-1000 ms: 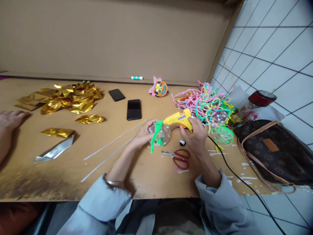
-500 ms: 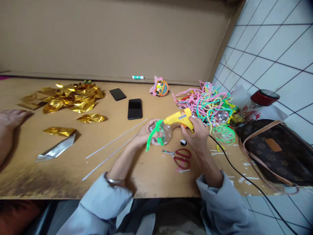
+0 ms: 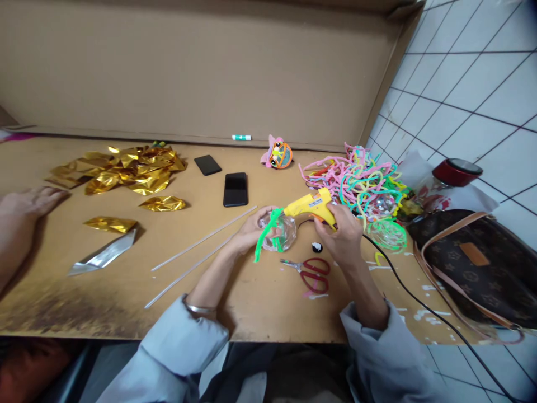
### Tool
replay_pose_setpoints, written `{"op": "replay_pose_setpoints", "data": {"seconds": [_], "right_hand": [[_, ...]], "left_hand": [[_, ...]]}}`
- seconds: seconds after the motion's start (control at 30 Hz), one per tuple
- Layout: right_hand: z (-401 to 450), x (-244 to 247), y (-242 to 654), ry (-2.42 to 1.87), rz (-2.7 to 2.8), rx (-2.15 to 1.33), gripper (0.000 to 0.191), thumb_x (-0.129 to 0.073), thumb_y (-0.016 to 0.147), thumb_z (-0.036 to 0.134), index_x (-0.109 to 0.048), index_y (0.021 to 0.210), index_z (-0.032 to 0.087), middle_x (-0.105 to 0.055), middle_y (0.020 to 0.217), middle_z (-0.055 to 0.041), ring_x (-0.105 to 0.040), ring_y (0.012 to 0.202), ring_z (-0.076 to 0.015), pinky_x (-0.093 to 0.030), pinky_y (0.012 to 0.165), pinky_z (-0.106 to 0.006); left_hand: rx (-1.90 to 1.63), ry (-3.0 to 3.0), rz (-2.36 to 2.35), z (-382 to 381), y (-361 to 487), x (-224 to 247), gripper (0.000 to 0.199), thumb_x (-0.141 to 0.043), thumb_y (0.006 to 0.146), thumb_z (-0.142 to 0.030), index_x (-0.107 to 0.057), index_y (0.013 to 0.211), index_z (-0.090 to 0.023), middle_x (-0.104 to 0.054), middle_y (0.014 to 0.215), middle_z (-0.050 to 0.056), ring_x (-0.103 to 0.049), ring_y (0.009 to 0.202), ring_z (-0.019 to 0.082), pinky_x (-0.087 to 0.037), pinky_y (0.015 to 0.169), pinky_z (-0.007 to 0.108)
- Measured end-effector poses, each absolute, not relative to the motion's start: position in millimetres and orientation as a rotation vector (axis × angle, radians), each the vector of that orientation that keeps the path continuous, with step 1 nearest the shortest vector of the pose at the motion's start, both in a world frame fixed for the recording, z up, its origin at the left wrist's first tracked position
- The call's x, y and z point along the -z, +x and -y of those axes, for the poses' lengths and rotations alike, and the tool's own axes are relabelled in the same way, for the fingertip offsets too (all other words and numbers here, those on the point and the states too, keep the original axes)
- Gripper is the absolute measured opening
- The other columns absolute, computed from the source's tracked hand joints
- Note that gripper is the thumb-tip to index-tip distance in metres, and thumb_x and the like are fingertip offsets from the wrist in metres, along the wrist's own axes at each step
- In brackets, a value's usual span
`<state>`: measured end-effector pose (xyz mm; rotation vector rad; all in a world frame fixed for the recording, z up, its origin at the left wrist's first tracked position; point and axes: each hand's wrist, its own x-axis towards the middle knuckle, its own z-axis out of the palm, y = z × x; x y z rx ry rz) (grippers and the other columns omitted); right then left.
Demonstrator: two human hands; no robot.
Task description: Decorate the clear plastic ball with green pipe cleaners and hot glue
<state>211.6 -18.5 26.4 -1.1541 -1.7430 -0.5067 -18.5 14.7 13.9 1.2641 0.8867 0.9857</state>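
White tiles (image 3: 453,78) edge the bench (image 3: 260,305), where scissors (image 3: 308,272) and a fuzzy-stick heap (image 3: 335,176) lie near the clear round piece (image 3: 290,230) clamped in the left hand (image 3: 247,232); the right hand (image 3: 346,235) clasps a yellow glue gun (image 3: 306,205).

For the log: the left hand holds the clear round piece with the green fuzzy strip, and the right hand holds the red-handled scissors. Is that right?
Not quite: the right hand holds the yellow glue gun; the red-handled scissors lie on the table, as the head view shows. The left hand does hold the clear round piece with the green fuzzy strip.
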Motion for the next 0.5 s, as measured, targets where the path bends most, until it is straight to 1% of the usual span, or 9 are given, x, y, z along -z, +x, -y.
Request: {"op": "replay_pose_setpoints", "data": {"seconds": [0.33,0.5], "right_hand": [[20.5,-26.2,213.9,-1.193,1.765,0.401,0.022,-0.061,0.09,0.029,-0.062,0.11,0.019,-0.07,0.092,-0.0092,-0.068,0.086,-0.0232,-0.055,0.079,-0.036],[19.6,-25.4,214.2,-1.168,1.761,0.423,0.021,-0.061,0.089,0.026,-0.062,0.109,0.02,-0.071,0.092,-0.0086,-0.068,0.087,-0.0231,-0.056,0.078,-0.036]], "left_hand": [[-0.983,1.29,-0.859,-17.2,-20.2,-11.4,0.068,-0.088,0.053,-0.03,-0.062,0.115,-0.017,-0.07,0.108,0.006,-0.066,0.096,0.022,-0.052,0.084,0.03],[-0.983,1.293,-0.865,-16.7,-20.2,-10.3,0.068,-0.088,0.054,-0.032,-0.063,0.115,-0.018,-0.069,0.107,0.005,-0.065,0.094,0.021,-0.051,0.083,0.03]]}}
